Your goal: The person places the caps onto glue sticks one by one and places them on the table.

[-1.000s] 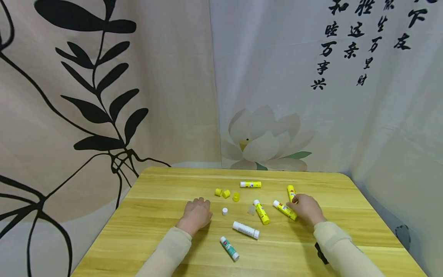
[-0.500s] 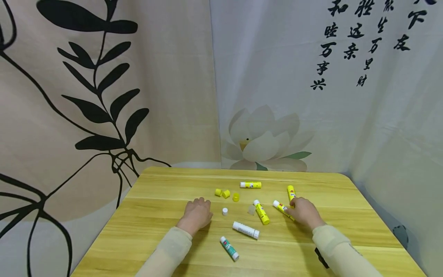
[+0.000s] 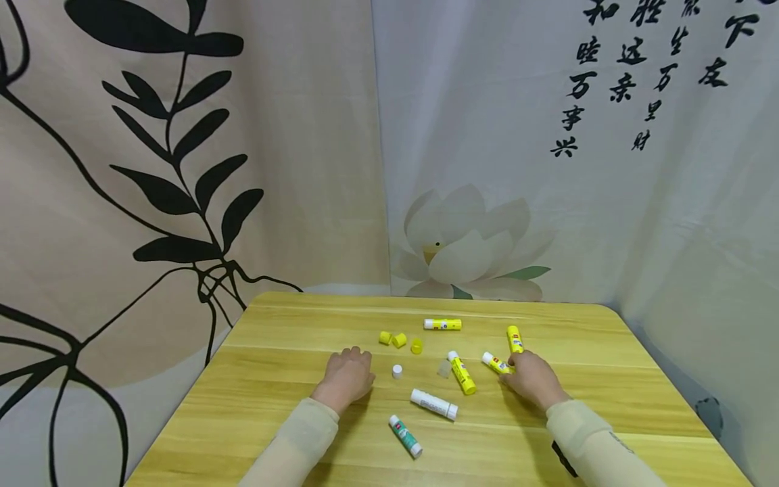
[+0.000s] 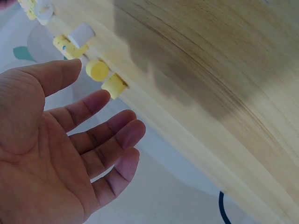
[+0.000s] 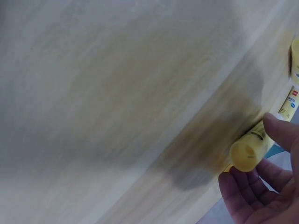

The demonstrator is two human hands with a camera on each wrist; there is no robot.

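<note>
The right grip (image 3: 532,380) covers the near end of a yellow glue stick (image 3: 497,364) in the head view. In the right wrist view the counter (image 5: 117,93) is smeared with blur, and the picture's right edge cuts off that grip. Label print on the sticks is too small to read.

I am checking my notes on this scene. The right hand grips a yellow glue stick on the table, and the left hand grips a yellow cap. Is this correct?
Not quite. The left hand grips nothing: the left wrist view shows its fingers relaxed and empty, with the yellow caps lying beyond them. The right hand does grip a yellow glue stick on the table.
</note>
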